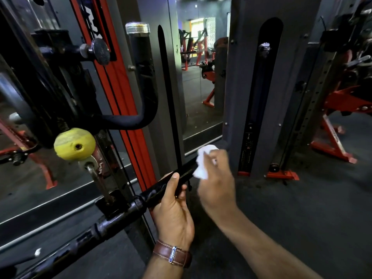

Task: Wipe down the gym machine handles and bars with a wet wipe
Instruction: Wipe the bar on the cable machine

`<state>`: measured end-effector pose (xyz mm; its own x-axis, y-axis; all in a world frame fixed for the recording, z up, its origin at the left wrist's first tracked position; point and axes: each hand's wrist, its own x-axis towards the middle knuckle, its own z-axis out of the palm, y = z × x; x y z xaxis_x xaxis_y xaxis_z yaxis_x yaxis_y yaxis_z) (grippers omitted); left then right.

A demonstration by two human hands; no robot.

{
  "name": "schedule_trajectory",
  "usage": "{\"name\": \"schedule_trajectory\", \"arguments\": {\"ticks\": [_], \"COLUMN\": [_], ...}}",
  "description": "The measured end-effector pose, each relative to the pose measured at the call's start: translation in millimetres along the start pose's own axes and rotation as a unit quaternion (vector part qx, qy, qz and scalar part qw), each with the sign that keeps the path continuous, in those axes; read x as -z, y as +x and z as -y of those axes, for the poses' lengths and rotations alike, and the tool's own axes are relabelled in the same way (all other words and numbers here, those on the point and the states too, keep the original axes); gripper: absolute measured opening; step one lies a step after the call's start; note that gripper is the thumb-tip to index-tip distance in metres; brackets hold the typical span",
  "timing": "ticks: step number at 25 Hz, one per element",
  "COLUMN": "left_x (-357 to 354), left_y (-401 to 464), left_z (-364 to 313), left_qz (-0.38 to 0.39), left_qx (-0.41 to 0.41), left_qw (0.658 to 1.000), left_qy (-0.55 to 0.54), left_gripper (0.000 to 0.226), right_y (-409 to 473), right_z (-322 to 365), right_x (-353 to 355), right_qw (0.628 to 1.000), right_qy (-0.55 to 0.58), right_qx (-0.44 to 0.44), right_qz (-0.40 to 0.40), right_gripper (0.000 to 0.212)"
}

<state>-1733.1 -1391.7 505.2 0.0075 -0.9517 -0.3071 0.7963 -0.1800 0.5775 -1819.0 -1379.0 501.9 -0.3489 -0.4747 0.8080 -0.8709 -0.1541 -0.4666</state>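
A long black bar (118, 213) runs from the lower left up toward the middle of the view, its glossy end section pointing up and right. My left hand (173, 208), with a brown leather watch at the wrist, grips that end section from below, thumb on top. My right hand (216, 178) holds a crumpled white wet wipe (202, 164) and presses it against the bar's far end. The bar's tip is hidden behind the wipe and hand. A curved black padded handle (138, 77) with a chrome cap stands upright above the bar.
A yellow ball-shaped stopper (74, 143) sits on a metal hook at the left. Red and black machine uprights (120, 87) stand behind it. A grey weight-stack column (259, 97) rises at the right, with red-framed equipment (342, 121) beyond and dark rubber floor (302, 208) below.
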Motion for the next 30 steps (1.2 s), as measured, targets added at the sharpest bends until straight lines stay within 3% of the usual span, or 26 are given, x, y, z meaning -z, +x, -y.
{"name": "schedule_trajectory", "arguments": {"ticks": [1,3,6,7,10,13,16,18,19,20,22,24,25,26,27,30], "left_x": [-0.6,1.2,3.4,3.4,2.5,2.3,-0.9,-3.2,-4.1,-4.5,-5.1,-6.7,-7.2,-7.1,-6.3,-2.1], "left_y": [0.4,4.4,5.8,4.7,4.0,7.3,5.2,6.4,5.7,4.5,3.6,7.1,9.0,10.5,11.3,13.4], "left_z": [0.0,0.4,1.9,2.4,1.4,0.2,2.2,5.5,6.5,7.2,7.6,6.9,6.1,5.7,5.3,6.0], "left_qz": [-0.001,-0.011,-0.021,-0.024,-0.035,-0.032,-0.012,-0.016,-0.020,-0.021,-0.017,-0.019,-0.020,-0.021,-0.019,-0.006], "left_qx": [-0.002,-0.009,-0.011,-0.012,-0.018,-0.009,0.012,0.018,0.020,0.021,0.019,0.008,-0.002,-0.011,-0.017,-0.020], "left_qw": [1.000,1.000,1.000,1.000,0.999,0.999,1.000,1.000,0.999,0.999,0.999,1.000,1.000,1.000,1.000,0.999], "left_qy": [0.001,0.001,-0.002,0.000,0.005,0.004,0.015,0.020,0.020,0.020,0.020,0.023,0.022,0.019,0.017,0.025], "left_gripper": [0.025,0.029,0.023,0.023,0.022,0.023,0.029,0.025,0.020,0.017,0.017,0.015,0.013,0.012,0.013,0.032], "right_y": [-0.8,6.9,19.0,18.0,1.7,10.2,-7.4,-17.4,-13.9,-5.9,10.2,24.7,31.3,38.0,43.5,35.5], "right_z": [-3.3,-14.0,-29.8,-26.0,-7.9,-18.8,-22.0,-25.6,-29.5,-34.4,-37.2,-30.7,-28.9,-26.0,-22.0,-5.0], "right_x": [-5.2,-4.9,4.5,3.1,-6.5,-5.9,-8.0,-6.9,-5.1,-3.7,-2.3,-1.6,-0.2,1.8,3.0,-3.6], "right_qw": [0.996,0.987,0.996,0.996,0.980,0.995,0.996,0.993,0.975,0.931,0.786,0.632,0.575,0.545,0.541,0.578], "right_qy": [-0.048,-0.074,-0.060,-0.044,-0.040,-0.021,0.059,0.102,0.133,0.187,0.368,0.513,0.552,0.574,0.583,0.550], "right_qx": [0.070,0.111,-0.002,0.010,0.150,0.035,0.048,-0.047,-0.163,-0.297,-0.481,-0.564,-0.585,-0.593,-0.591,-0.602], "right_qz": [0.040,0.090,0.070,0.079,0.126,0.094,0.054,-0.022,-0.070,-0.102,-0.124,-0.138,-0.149,-0.147,-0.133,-0.019], "right_gripper": [0.040,0.043,0.048,0.046,0.037,0.044,0.041,0.039,0.038,0.036,0.027,0.027,0.026,0.027,0.031,0.034]}}
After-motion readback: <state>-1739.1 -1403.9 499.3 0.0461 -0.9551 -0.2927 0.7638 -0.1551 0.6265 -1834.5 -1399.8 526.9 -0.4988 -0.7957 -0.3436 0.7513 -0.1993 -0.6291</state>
